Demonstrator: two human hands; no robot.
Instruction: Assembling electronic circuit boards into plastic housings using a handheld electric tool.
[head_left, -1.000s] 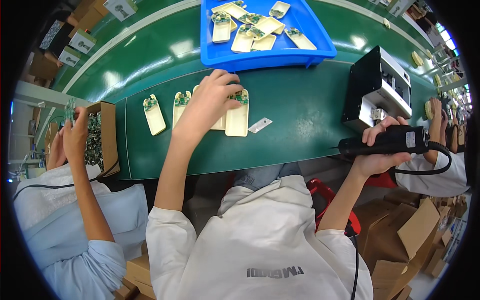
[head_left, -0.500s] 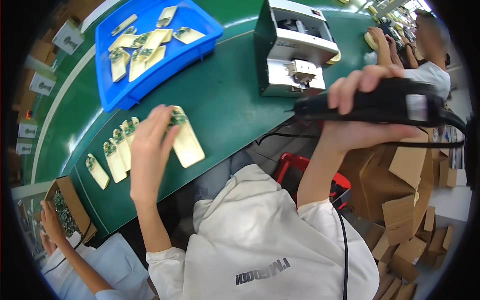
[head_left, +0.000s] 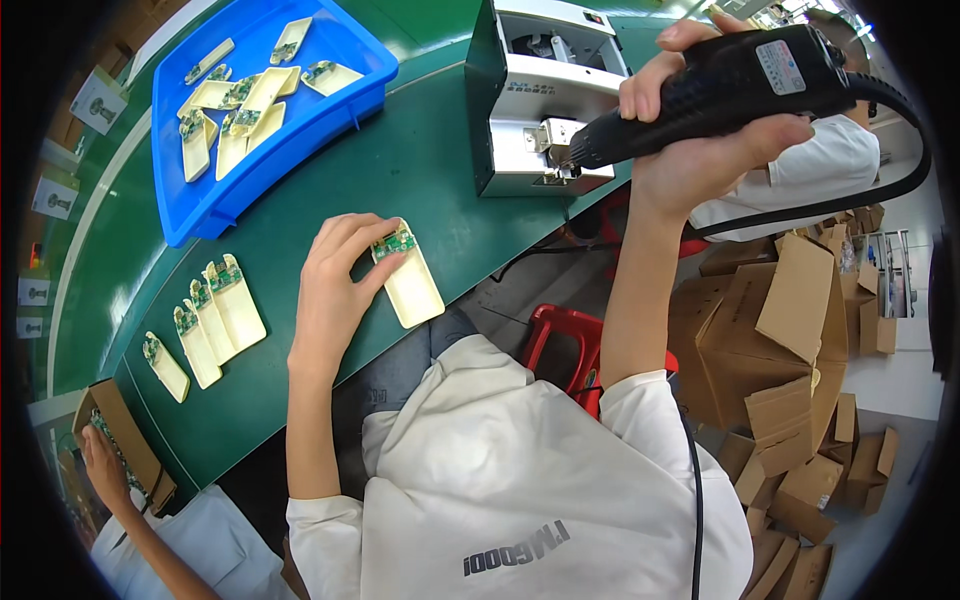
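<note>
My right hand (head_left: 690,165) grips a black electric screwdriver (head_left: 735,88), held sideways with its nose pointing left. That nose sits at the silver front block of a screw feeder (head_left: 562,92); its bit is hard to make out there. On the green bench my left hand (head_left: 338,275) pinches the upper end of a cream plastic case half (head_left: 416,292). A small green circuit board (head_left: 396,243) shows in that end, partly under my fingers. To the left, several similar cases (head_left: 236,312) with boards lie in a slanted row.
A blue bin (head_left: 285,160) with several more cases stands at the far left. The screwdriver's thick cable (head_left: 830,218) loops down on the right. Below are a red stool (head_left: 560,345) and cardboard boxes (head_left: 740,340). Co-workers sit at lower left and far right.
The screwdriver has come to the feeder's front block from just in front of it. My left hand and its case are now farther from the row. The whole view has shifted.
</note>
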